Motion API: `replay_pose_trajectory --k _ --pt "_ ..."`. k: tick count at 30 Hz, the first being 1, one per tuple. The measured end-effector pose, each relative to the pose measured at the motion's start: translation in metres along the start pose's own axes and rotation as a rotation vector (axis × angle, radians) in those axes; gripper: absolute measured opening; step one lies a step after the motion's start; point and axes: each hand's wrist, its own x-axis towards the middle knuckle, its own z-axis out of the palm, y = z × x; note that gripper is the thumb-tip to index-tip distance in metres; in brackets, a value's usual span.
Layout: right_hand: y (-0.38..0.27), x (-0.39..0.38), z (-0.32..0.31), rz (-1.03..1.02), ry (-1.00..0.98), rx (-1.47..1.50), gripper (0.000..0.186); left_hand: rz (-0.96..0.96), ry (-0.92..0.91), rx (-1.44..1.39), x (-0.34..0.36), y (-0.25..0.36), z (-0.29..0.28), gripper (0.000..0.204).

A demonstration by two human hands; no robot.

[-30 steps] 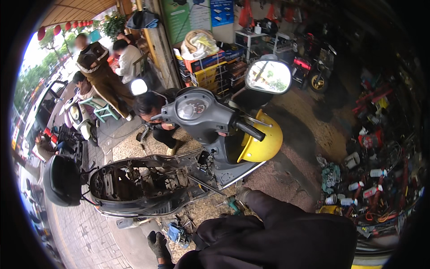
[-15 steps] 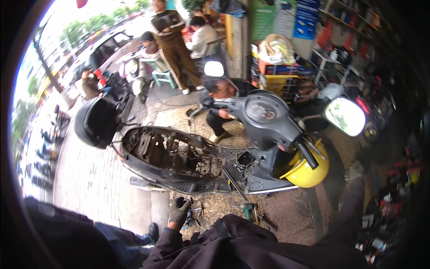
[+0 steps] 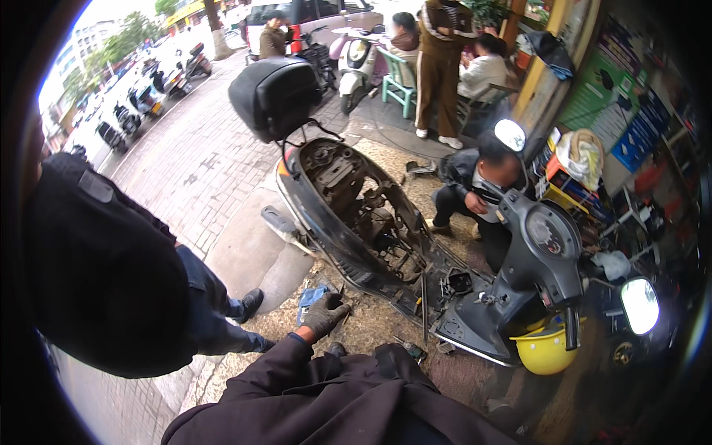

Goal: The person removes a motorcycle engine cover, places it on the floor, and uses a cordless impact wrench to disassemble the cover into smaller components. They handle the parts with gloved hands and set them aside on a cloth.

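Observation:
My left hand (image 3: 324, 315), in a grey work glove, has its fingers curled; what they hold, if anything, is hidden. Below it lie a blue cloth (image 3: 311, 295) and some tools. A stripped grey scooter (image 3: 489, 311) stands before me, seat area open, with a black top box (image 3: 274, 100) behind and a yellow helmet (image 3: 541, 348) hanging at the front. A power drill (image 3: 411, 350) lies on the ground near its footboard. A person (image 3: 482, 185) crouches on the far side, one hand near the front panel. My right hand cannot be made out in this view.
Close at my left stands a person in dark clothes (image 3: 104, 267). Beyond the scooter, people stand and sit by a green chair (image 3: 397, 78). Parked scooters (image 3: 156, 89) line the pavement (image 3: 200, 178); stacked boxes (image 3: 556, 182) and shop clutter fill the right.
The view has swung left toward the pavement, bringing the person at my left into full view. My right hand, raised at the right half a second ago, has dropped out of clear view.

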Motion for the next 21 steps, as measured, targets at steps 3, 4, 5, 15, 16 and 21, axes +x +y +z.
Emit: replay_pose_trajectory --k 3,4,5,15,16,21 --pt "-0.024 -0.019 0.053 -0.056 -0.253 -0.071 0.045 -0.021 0.007 -0.037 -0.005 -0.008 -0.020 0.055" --pt "-0.027 -0.025 0.062 -0.081 -0.313 -0.113 0.045 -0.001 0.025 -0.079 -0.005 -0.011 -0.023 0.053" --pt "-0.029 -0.032 0.069 -0.119 -0.360 -0.170 0.046 0.011 0.035 -0.126 -0.005 -0.015 -0.028 0.049" --pt "-0.029 0.018 0.101 0.280 -0.705 0.514 0.056 -0.166 0.044 -0.306 -0.015 -0.051 -0.067 0.042" --pt "-0.024 0.019 0.107 0.338 -0.801 0.704 0.059 -0.161 0.029 -0.350 -0.015 -0.052 -0.070 0.043" --pt "-0.025 -0.019 0.130 0.835 -0.391 1.205 0.045 -0.259 -0.024 -0.312 -0.007 -0.057 -0.080 0.046"
